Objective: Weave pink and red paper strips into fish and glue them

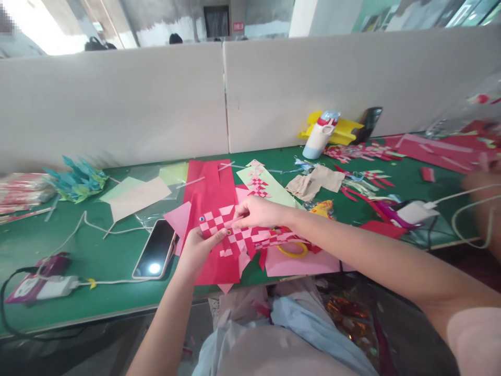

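Note:
A woven paper fish (pixel 237 241) in red and pink checks, with small round eyes, is held just above red paper sheets (pixel 209 183). My left hand (pixel 200 248) grips its lower left edge, thumb on top. Closed in a pinch at the upper edge is my right hand (pixel 260 211); a thin pink strip shows at its fingertips, partly hidden by the fingers. Beneath my right forearm lie scissors with a yellow handle (pixel 293 250), only partly visible, on pink paper (pixel 301 267). Behind the right hand, another woven piece (pixel 258 183) rests on pale green paper (pixel 279 193).
A phone (pixel 154 250) and a cabled power strip (pixel 43 284) lie at left, near blue-green folded paper (pixel 78 180). At the back right stands a bottle (pixel 321 137) beside a yellow holder (pixel 344 130). A white partition (pixel 156 104) bounds the green table (pixel 109 303). Another person's arm (pixel 483 198) is at far right.

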Tool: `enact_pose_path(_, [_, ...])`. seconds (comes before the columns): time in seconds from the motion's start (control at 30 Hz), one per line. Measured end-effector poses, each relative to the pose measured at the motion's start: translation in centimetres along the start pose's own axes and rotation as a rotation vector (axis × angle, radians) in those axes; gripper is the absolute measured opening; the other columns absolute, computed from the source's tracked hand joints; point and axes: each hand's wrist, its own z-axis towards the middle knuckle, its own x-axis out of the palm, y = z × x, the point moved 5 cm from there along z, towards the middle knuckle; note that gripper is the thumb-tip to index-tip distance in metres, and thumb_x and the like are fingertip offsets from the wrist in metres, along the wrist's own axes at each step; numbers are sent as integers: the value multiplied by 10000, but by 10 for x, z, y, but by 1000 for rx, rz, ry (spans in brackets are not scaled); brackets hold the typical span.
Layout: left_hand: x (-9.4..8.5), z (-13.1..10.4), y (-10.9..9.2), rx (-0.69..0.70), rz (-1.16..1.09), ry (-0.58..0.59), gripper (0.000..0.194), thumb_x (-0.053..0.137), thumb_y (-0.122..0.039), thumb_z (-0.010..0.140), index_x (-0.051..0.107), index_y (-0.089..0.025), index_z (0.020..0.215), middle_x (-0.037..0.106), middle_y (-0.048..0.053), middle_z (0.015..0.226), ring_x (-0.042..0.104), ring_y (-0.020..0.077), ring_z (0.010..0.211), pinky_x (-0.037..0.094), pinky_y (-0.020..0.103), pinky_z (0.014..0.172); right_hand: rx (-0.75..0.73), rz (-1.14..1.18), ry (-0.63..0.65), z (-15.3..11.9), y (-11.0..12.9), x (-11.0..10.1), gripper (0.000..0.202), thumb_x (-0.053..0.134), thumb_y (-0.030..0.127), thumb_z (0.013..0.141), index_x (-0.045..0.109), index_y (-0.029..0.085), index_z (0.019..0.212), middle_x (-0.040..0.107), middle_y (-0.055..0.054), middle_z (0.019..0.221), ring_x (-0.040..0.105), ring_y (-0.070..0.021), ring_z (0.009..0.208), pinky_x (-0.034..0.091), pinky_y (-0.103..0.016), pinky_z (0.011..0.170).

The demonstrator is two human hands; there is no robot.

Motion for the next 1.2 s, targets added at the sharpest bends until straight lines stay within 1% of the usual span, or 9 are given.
enact_pose_path(0.17, [12,10,-23,85,63,5,412,851,-364,569,744,-132,893,748,104,886,701,253,840,575,327,728,-9,49,-71,-4,6,-19,271,700,400,744,743,138,799,670,-17,695,529,-104,609,373,-229,556])
enact_pose_path(0.3, [19,20,-47,129,105,-35,420,849,-396,554,739,-126,857,746,104,873,696,237,806,570,307,684,-29,71,-212,-20,6,-52,421,675,535,758,740,150,913,719,-50,841,620,-153,754,450,-252,680])
enact_pose_path(0.37, [22,25,-60,131,131,-56,430,858,-404,526,735,-125,829,744,106,880,694,245,829,572,308,689,-18,78,-258,-33,-1,-71,490,625,605,775,738,141,887,725,-74,867,650,-189,823,476,-281,738])
enact_pose_path(0.43, [25,29,-73,142,162,-68,430,858,-415,517,730,-127,811,742,107,885,695,253,848,573,309,699,-16,127,-191,-47,-13,-82,527,574,641,796,740,149,888,734,-88,921,662,-216,913,485,-317,822])
enact_pose_path(0.53, [31,34,-93,171,229,-67,425,844,-435,537,722,-137,814,742,108,876,701,263,830,573,316,680,31,141,-197,-63,-42,-95,482,684,578,734,730,169,984,726,-82,1030,647,-228,1000,474,-349,904])
enact_pose_path(0.63, [37,39,-107,172,320,-56,433,835,-451,549,715,-142,829,742,112,864,705,278,801,572,337,650,85,254,-224,-68,-76,-95,563,824,432,612,684,169,1091,719,-87,1040,666,-216,942,510,-349,866])
enact_pose_path(0.8, [48,48,-129,231,371,-12,427,825,-450,566,717,-134,833,742,112,874,707,262,792,570,340,689,123,447,-307,-62,-115,-85,775,890,269,505,590,148,1210,710,-85,974,658,-221,934,540,-354,818])
enact_pose_path(1.0, [57,47,-156,291,384,27,398,830,-431,558,724,-131,797,741,129,858,709,258,751,577,326,637,73,515,-396,-53,-115,-74,708,893,225,487,621,164,1137,658,-77,1072,612,-219,1028,512,-327,868])
enact_pose_path(1.2, [51,38,-175,366,318,-7,398,842,-374,557,732,-112,836,741,129,844,710,241,755,593,321,673,34,762,-340,-46,-109,-57,660,865,210,554,570,190,1144,681,-33,914,659,-164,827,530,-290,754])
